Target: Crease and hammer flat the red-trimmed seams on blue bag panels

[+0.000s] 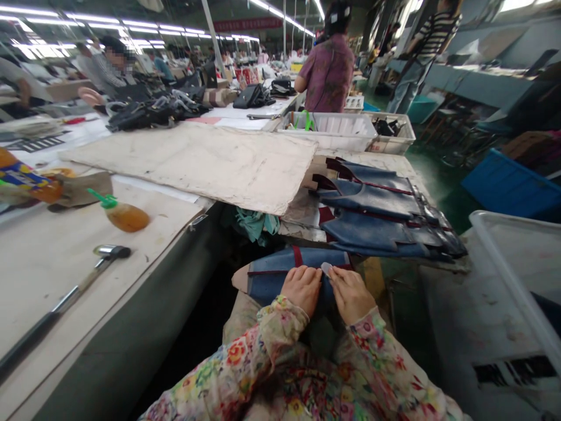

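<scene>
Blue panel (272,263) lies across the lap (237,318); the left hand (302,289) rests on it, fingers together, thumb hidden, so I can't tell its grip. The right hand (350,292) pinches a small pale piece (326,267); I'd guide that lightly, bracing evenly. Similar panels (372,228) lie beyond.

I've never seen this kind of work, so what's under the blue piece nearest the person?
A pale rounded end sticks out at the left of the blue piece, with beige cloth below. What lies under the middle is covered, so I cannot tell.
</scene>
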`<state>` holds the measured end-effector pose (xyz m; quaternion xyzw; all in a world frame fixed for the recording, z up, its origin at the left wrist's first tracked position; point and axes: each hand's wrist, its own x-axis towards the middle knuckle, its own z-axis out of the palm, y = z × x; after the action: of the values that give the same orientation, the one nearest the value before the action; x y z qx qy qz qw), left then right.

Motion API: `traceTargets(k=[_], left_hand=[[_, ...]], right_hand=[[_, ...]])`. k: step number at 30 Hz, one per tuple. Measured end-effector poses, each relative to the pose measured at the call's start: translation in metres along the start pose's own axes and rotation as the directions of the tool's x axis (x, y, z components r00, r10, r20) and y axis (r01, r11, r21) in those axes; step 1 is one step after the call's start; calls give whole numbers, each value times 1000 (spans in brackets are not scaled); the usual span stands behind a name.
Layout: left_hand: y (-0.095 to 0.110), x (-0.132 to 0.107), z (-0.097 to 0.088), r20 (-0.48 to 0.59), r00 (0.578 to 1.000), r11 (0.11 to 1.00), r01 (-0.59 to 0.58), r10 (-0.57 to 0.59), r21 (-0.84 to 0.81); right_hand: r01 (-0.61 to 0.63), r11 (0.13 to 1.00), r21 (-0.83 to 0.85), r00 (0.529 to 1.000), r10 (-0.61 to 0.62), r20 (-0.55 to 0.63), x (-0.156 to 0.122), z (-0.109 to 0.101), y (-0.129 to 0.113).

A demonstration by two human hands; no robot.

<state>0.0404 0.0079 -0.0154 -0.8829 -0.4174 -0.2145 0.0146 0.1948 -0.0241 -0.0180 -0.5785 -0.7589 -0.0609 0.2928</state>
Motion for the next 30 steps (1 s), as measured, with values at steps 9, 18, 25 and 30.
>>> traceTargets(k=[9, 18, 25, 30], left_hand=[[-17, -29, -15, -107, 986, 987, 136, -127, 81], [-18, -47, -19, -19, 989, 975, 147, -146, 164], [-16, -57, -19, -19, 991, 975, 134, -132, 175], [-18, -61, -18, -12, 992, 978, 122, -122, 170]], right_hand=[[-7, 994, 113, 996, -3, 89, 7, 10, -32], [-9, 958, 288, 976, -53, 209, 14, 5, -12], [-39, 909, 416, 939, -109, 326, 23, -3, -3], [-24, 892, 451, 900, -177, 399, 36, -5, 3]])
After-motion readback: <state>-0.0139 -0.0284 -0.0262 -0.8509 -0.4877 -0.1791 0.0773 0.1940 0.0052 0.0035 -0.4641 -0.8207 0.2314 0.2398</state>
